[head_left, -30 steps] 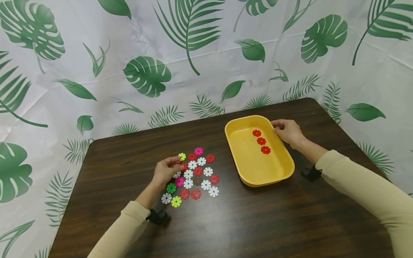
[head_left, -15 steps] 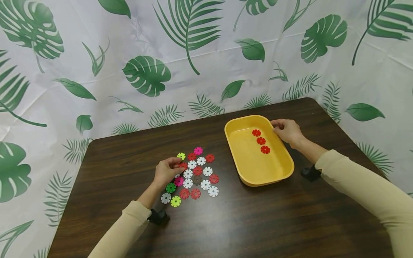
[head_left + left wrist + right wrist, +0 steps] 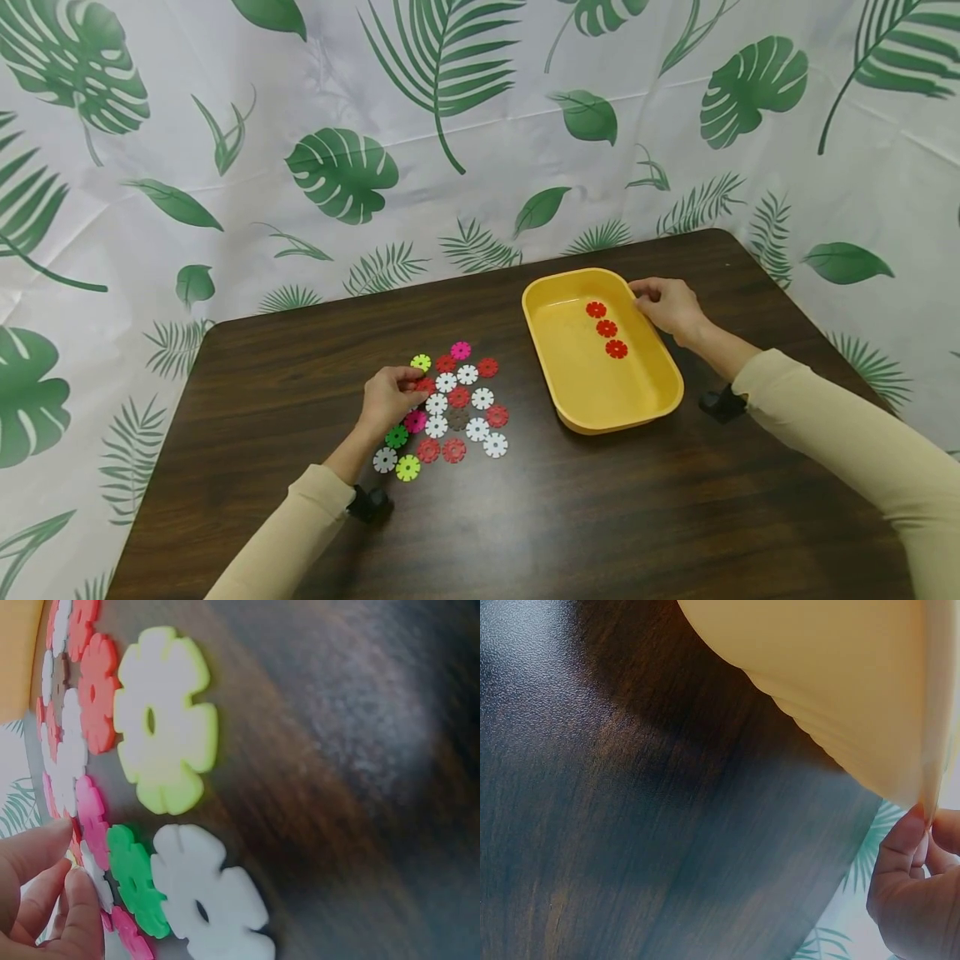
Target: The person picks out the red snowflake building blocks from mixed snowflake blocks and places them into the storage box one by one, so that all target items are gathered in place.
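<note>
My left hand (image 3: 386, 400) is at the left side of a spread of notched, flower-shaped plastic discs on the table. Its thumb and fingers close around a red disc (image 3: 425, 385), whose edge also shows between the fingertips in the left wrist view. Beside that hand lie a yellow-green disc (image 3: 166, 720), a green disc (image 3: 136, 881), a pink disc (image 3: 92, 817) and white ones. With thumb and fingers, my right hand (image 3: 670, 308) pinches the far right rim of a yellow tray (image 3: 592, 396). Three red discs (image 3: 607, 328) lie in a row inside the tray.
The dark wood table (image 3: 585, 517) ends at the back against a white leaf-print cloth (image 3: 262, 108). More red and white discs and a brown disc (image 3: 458, 418) lie between my left hand and the tray.
My left hand has shifted very slightly to the right, its thumb and fingers staying at the red disc. The right hand keeps its hold on the tray, which has not moved.
</note>
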`<state>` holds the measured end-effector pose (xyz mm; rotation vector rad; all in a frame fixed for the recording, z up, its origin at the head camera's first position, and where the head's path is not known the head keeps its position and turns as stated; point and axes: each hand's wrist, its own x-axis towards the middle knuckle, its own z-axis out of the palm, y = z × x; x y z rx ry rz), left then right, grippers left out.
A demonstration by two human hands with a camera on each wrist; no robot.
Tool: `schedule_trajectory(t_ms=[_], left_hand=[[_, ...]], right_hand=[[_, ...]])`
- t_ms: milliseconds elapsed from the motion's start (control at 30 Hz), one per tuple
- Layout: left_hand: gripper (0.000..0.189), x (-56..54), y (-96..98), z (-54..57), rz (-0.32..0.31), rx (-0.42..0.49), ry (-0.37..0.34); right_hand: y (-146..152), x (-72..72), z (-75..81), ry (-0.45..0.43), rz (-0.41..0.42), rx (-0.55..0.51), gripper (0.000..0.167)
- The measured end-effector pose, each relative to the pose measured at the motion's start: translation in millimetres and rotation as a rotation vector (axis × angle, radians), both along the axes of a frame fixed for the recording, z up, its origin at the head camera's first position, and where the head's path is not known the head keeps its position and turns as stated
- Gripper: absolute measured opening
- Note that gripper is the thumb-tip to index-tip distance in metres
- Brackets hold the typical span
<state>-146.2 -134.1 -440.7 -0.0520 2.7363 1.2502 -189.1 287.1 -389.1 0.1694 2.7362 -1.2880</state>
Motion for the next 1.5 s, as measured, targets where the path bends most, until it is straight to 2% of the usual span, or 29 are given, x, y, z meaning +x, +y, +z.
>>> schedule_trajectory(t_ms=[867,1300,1500], left_hand=[[0.022,-0.2,5.5,2.4,-0.058,-0.154,0.073],[0.021,2.5,7.7,-1.2,-0.069,-0.157,0.151],[0.021,4.0,7.2,-3.0,-0.048,-0.114,0.149]], right_hand=[[0.7,-0.7,-1.3,0.002,-0.003,0.005,0.04],[0.8,0.0,-2.8,0.008,-0.007,0.005,0.04],[0.3,0.0,-3.0,0.005,-0.013,0.006,0.04]])
